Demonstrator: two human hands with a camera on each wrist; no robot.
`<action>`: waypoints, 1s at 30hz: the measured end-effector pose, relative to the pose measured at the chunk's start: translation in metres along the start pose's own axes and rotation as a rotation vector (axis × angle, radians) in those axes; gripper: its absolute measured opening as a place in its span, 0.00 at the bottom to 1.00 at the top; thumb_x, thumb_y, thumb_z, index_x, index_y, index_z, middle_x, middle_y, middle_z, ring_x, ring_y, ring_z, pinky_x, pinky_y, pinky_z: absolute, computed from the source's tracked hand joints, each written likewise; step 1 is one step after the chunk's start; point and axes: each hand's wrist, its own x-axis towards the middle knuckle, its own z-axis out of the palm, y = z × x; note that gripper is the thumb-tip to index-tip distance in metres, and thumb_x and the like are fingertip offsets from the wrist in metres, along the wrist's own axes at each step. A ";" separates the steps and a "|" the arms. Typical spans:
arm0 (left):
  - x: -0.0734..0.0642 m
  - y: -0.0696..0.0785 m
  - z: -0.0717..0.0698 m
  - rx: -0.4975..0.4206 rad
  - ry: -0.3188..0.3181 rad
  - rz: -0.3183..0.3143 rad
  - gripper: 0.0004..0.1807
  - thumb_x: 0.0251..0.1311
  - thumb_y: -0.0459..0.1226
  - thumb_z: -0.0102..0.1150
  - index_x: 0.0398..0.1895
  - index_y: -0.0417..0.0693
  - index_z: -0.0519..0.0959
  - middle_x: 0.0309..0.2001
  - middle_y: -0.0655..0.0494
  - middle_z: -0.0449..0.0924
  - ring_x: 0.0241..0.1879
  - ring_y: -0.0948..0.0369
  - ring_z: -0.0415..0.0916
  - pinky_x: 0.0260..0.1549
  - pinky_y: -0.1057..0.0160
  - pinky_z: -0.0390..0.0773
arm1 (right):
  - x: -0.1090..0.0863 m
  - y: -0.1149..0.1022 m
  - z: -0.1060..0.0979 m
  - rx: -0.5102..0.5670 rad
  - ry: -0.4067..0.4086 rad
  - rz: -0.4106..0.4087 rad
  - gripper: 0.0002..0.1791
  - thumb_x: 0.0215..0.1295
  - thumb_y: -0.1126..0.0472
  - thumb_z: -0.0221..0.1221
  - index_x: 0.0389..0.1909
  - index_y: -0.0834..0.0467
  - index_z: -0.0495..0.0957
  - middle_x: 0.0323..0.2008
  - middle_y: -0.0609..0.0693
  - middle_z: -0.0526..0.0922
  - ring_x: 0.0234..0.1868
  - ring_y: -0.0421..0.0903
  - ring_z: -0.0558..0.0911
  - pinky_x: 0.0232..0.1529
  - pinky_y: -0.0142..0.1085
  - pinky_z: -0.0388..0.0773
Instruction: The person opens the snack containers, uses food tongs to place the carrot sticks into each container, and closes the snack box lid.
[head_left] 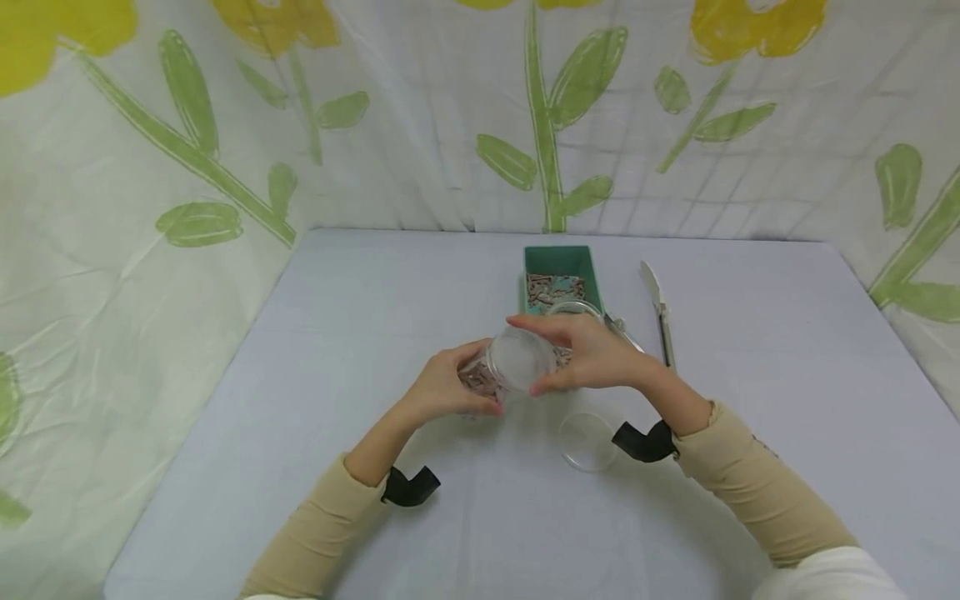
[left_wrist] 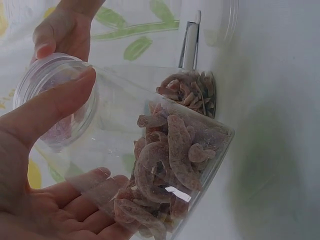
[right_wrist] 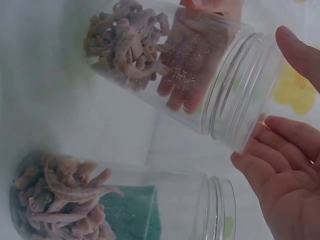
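Observation:
My left hand [head_left: 442,387] holds a clear plastic jar [left_wrist: 175,160], its thumb on one side and fingers on the other. The jar is tilted, mouth toward my right hand, with brownish curled pieces [right_wrist: 130,45] gathered at its bottom. Thumb and fingers of my right hand [head_left: 600,354] lie on opposite edges of a clear lid [head_left: 521,360] at the jar's mouth. A second clear jar [right_wrist: 70,200] with similar pieces stands upright behind, partly hidden by my right hand in the head view. Flat on the table lies another clear round lid [head_left: 587,442].
A green bin [head_left: 558,258] with more brownish pieces stands at the back, behind the second jar. To its right lies a long knife-like tool [head_left: 660,312], and a metal utensil [head_left: 626,333] is partly hidden by my right hand. Flowered sheeting hangs behind the white table [head_left: 360,292].

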 end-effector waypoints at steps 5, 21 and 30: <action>0.000 0.000 0.003 -0.015 -0.008 0.012 0.48 0.39 0.33 0.79 0.68 0.37 0.66 0.61 0.43 0.74 0.61 0.47 0.70 0.60 0.46 0.68 | 0.000 0.000 0.001 -0.028 -0.019 -0.021 0.45 0.50 0.60 0.74 0.68 0.66 0.65 0.66 0.61 0.68 0.64 0.58 0.71 0.54 0.52 0.75; 0.001 0.001 0.006 0.007 -0.037 0.034 0.48 0.40 0.34 0.79 0.68 0.35 0.65 0.62 0.41 0.73 0.63 0.48 0.68 0.62 0.46 0.66 | -0.002 0.001 -0.001 -0.053 -0.050 -0.052 0.45 0.48 0.60 0.75 0.67 0.67 0.67 0.65 0.62 0.70 0.64 0.58 0.70 0.55 0.52 0.74; 0.001 0.001 0.001 -0.125 -0.142 -0.018 0.48 0.39 0.32 0.79 0.68 0.39 0.67 0.63 0.47 0.73 0.64 0.51 0.68 0.61 0.49 0.68 | -0.004 0.005 -0.001 0.012 -0.066 -0.123 0.45 0.46 0.61 0.76 0.66 0.67 0.68 0.65 0.60 0.71 0.65 0.55 0.70 0.56 0.51 0.74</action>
